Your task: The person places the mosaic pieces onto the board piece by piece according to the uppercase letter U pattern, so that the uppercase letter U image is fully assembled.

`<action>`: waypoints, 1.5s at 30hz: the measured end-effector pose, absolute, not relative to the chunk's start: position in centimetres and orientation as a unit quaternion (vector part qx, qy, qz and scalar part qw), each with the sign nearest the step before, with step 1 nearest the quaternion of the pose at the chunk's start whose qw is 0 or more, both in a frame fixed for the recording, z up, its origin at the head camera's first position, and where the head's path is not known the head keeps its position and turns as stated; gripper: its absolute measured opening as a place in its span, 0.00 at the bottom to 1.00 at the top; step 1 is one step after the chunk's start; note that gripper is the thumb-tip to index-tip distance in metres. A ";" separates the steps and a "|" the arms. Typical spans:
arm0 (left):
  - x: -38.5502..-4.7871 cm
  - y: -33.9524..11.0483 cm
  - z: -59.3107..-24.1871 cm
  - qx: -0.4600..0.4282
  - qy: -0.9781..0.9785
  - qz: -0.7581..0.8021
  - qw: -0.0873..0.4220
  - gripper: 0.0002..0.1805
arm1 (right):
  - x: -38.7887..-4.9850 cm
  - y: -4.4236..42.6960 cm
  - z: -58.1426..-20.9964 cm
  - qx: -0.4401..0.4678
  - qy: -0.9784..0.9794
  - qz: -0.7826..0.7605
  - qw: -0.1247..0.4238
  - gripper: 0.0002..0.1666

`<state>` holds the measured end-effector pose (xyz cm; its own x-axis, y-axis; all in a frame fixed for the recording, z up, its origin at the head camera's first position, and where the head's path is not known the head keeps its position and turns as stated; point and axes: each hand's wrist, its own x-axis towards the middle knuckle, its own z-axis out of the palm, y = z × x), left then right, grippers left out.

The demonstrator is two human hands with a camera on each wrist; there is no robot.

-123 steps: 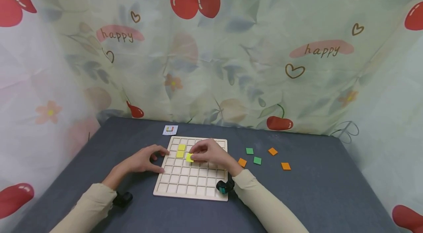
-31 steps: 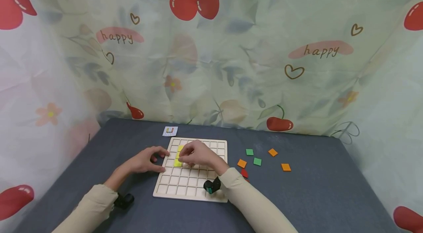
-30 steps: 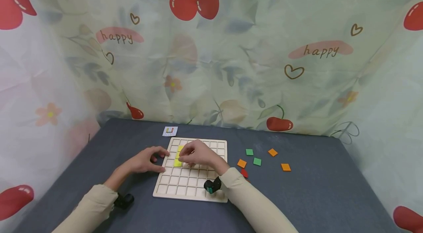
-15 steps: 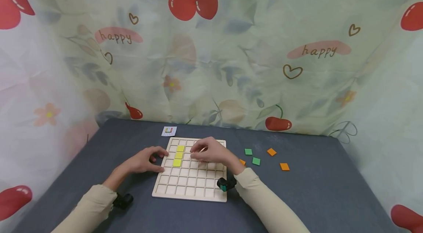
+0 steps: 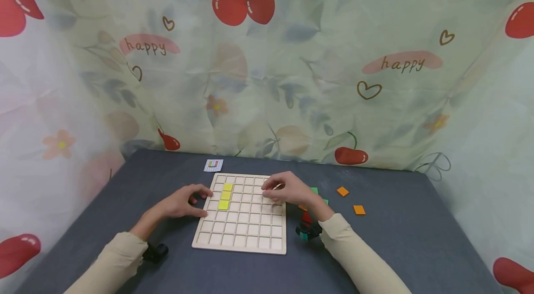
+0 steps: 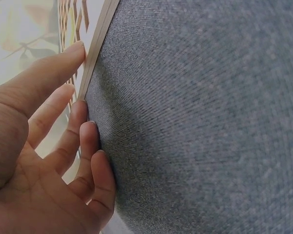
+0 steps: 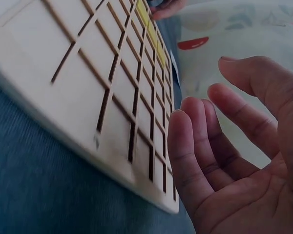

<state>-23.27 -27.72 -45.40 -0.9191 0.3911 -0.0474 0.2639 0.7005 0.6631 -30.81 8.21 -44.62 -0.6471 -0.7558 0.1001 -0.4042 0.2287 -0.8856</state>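
A pale wooden grid board (image 5: 233, 229) lies on the dark table, with three yellow square tiles (image 5: 225, 195) set in one column near its upper left. My left hand (image 5: 181, 202) rests at the board's left edge; in the left wrist view its thumb and fingertips (image 6: 78, 108) touch that edge. Over the board's right side hovers my right hand (image 5: 288, 188), fingers loosely bent. The right wrist view shows nothing between its thumb and fingers (image 7: 183, 131).
Orange tiles (image 5: 359, 210), green tiles (image 5: 314, 190) and a red piece (image 5: 307, 218) lie right of the board, some partly behind the right hand and wrist. A small card with a coloured grid pattern (image 5: 213, 165) lies behind the board. A printed curtain (image 5: 267, 76) surrounds the table.
The third yellow tile, earlier pinched by my right hand, now sits in the board below the other two. My right hand has let go and moved right. The left hand stays put.
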 end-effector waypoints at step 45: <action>-23.7 -28.0 -45.6 0.187 0.913 0.349 0.099 0.27 | -28.6 18.7 -45.5 -0.342 0.795 -0.462 0.192 0.13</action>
<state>-23.67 -27.97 -45.62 -0.9106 0.4101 -0.0511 0.2715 0.6869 0.6741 -28.60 18.70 -45.46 -0.6916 -0.7222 0.0106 -0.3669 0.3387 -0.8664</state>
